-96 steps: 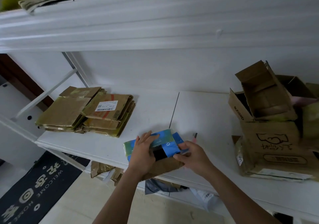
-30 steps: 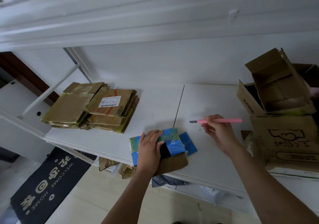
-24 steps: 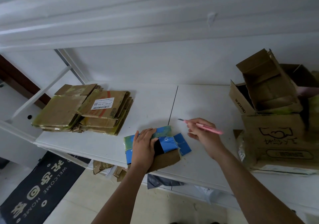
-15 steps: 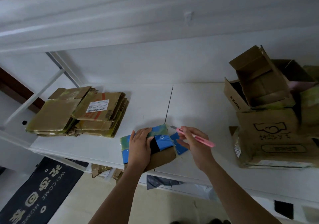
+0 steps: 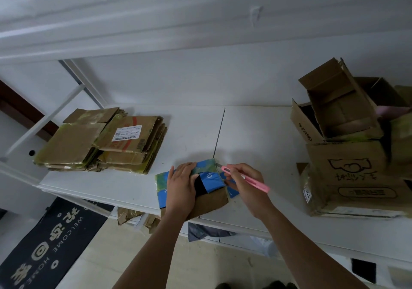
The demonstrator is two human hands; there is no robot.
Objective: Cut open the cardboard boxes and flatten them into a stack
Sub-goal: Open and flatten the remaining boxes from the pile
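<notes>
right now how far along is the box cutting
Done: a flat stack lies on the shelf's left. In hand: the left hand presses the blue box down while the right hand puts the pink knife to its far corner. Left: the uncut boxes piled on the right.

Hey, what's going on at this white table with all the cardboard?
A person is breaking down boxes. The left hand presses flat on a small blue box at the front edge of the white table, while the right hand holds a pink cutter with its blade at the box's far corner. A stack of flattened cardboard lies to the left; uncut boxes are piled on the right.
</notes>
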